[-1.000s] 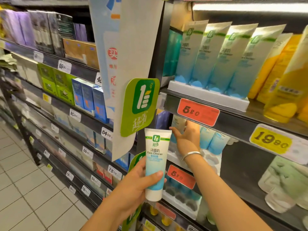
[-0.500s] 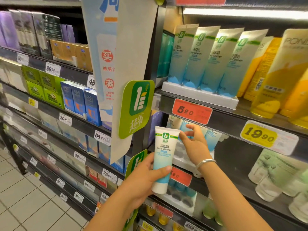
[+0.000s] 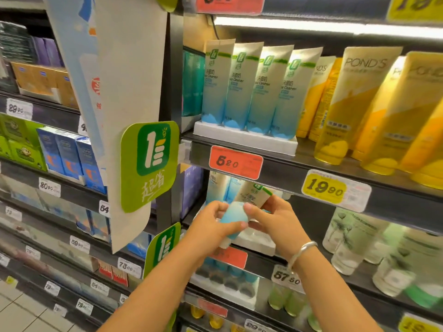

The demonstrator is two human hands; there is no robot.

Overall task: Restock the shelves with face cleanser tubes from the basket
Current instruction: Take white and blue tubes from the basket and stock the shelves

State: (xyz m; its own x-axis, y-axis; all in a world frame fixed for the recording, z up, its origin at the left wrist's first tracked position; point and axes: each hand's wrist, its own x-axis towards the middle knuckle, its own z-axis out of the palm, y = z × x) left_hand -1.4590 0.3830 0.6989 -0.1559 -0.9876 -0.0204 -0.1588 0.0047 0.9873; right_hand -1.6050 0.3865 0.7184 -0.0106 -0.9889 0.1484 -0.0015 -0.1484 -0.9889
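Observation:
A white-and-blue face cleanser tube (image 3: 236,215) lies tilted at the mouth of the middle shelf, its cap end toward me and its flat end pointing into the shelf. My left hand (image 3: 213,227) grips its blue lower part. My right hand (image 3: 273,220) holds the tube from the right, thumb across the blue part. Behind it, more of the same tubes (image 3: 221,188) stand in a white tray (image 3: 254,243). A full row of such tubes (image 3: 249,89) stands on the shelf above. The basket is out of view.
Yellow Pond's tubes (image 3: 359,106) fill the upper shelf to the right. Pale green bottles (image 3: 354,243) stand right of the tray. A green sign (image 3: 148,164) and a hanging banner (image 3: 124,92) jut out on the left. A shelf edge with price tags (image 3: 236,161) runs just above my hands.
The tube was upright in my left hand alone; it has tipped toward the shelf. My right hand has come back from the shelf and taken hold of it. The view has moved closer.

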